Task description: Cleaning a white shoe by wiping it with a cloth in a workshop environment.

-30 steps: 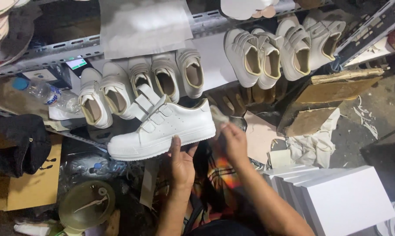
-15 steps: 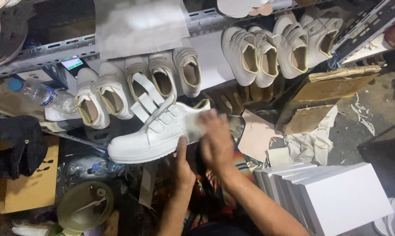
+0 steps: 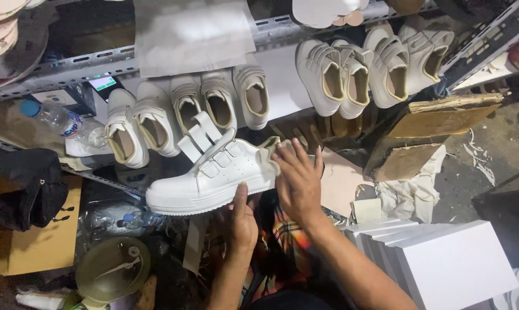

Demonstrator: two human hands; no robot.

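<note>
A white strap sneaker [image 3: 207,175] lies on its side in front of me, toe to the left. My left hand [image 3: 242,221] grips its sole from below, thumb up against the side. My right hand [image 3: 296,178] lies flat over the heel end, fingers spread, pressing a pale cloth [image 3: 271,150] against the shoe. The heel is mostly hidden under that hand.
Rows of white sneakers [image 3: 173,115] and more white sneakers [image 3: 374,63] stand on a metal rack [image 3: 70,69]. A stack of white boxes [image 3: 449,264] sits lower right, cardboard [image 3: 426,126] leans right, a water bottle [image 3: 55,117] and black bag [image 3: 24,183] are left.
My right hand moved from beside the shoe's heel onto the heel itself, covering it with the cloth. The shoe and left hand stayed nearly in place.
</note>
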